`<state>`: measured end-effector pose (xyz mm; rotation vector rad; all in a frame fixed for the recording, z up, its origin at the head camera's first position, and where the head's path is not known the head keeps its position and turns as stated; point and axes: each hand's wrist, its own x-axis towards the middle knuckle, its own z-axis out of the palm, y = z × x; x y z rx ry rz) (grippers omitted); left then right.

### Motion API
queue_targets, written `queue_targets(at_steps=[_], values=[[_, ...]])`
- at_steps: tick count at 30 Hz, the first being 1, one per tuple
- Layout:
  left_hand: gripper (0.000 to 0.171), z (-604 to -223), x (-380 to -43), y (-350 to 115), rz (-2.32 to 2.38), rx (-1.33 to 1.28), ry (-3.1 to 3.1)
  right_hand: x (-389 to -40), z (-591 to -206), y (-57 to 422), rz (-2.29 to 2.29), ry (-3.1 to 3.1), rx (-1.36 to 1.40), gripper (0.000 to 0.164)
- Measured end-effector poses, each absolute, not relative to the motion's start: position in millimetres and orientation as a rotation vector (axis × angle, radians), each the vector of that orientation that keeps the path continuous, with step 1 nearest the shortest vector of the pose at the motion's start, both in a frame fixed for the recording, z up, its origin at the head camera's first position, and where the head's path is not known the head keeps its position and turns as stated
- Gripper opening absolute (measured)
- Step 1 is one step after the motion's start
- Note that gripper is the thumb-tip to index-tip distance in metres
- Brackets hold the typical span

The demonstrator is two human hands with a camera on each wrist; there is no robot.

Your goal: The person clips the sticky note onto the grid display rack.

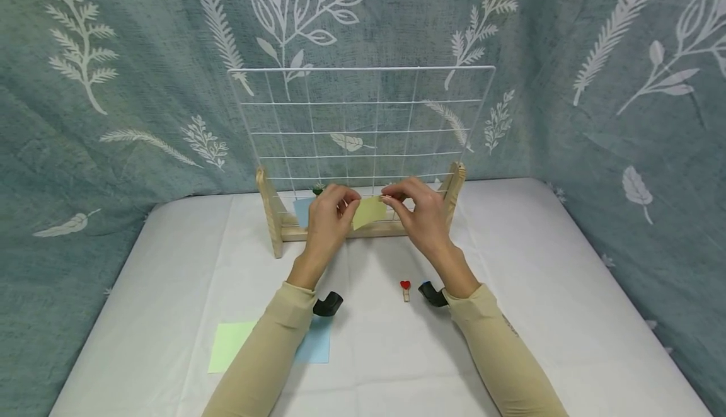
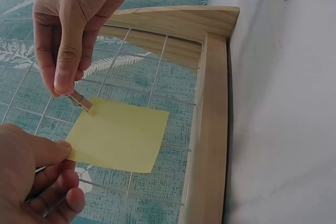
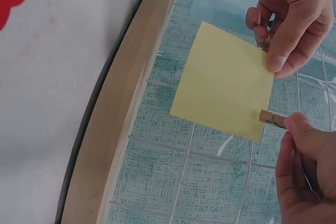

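Observation:
My left hand (image 1: 329, 218) pinches one upper corner of a yellow paper note (image 1: 368, 211) between thumb and fingers. At the note's other upper corner, my right hand (image 1: 422, 215) pinches a small wooden clothespin (image 3: 273, 119), whose tip overlaps the paper's edge in the right wrist view. The note lies in front of a white wire grid (image 1: 363, 131), low down near its wooden base (image 1: 374, 230). Just left of it, a blue note (image 3: 223, 3) is at the grid, partly hidden behind my left hand in the head view.
A clothespin with a red heart (image 1: 405, 290) lies on the white-covered table (image 1: 567, 316). Nearer to me are a light green note (image 1: 229, 344) and another blue note (image 1: 316, 346), both partly under my left sleeve in view. A leaf-patterned curtain (image 1: 567, 133) stands behind the grid.

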<state>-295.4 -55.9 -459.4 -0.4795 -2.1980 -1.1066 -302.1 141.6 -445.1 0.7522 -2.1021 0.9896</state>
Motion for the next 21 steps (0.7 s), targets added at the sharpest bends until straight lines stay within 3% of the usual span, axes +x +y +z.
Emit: queue_targets(at_steps=[21], values=[[0.005,-462.2,-299.3,-51.7,-1.095,-0.457,-2.166,-312.0,-446.4,135.0,0.994,-2.025,0.780,0.010]])
